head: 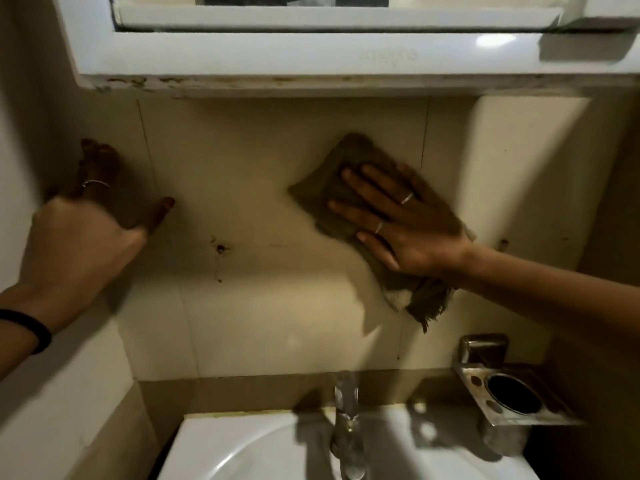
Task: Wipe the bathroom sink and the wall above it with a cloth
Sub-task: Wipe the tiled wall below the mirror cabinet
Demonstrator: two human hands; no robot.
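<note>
While left hand (pixel 86 216) braces | right hand (pixel 408 230) flat on cloth (pixel 349 174) | wall (pixel 242 161)

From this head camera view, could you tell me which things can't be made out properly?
- Cabinet: its top is cut off by the frame's upper edge; the embossed lettering is too faint to read.
- Cloth: the right hand covers its middle, and motion blur smears its edges.
- Left hand: its fingertips are lost in shadow against the wall.
- Sink: its front is cut off by the lower edge.
- Tap: blurred.
</note>
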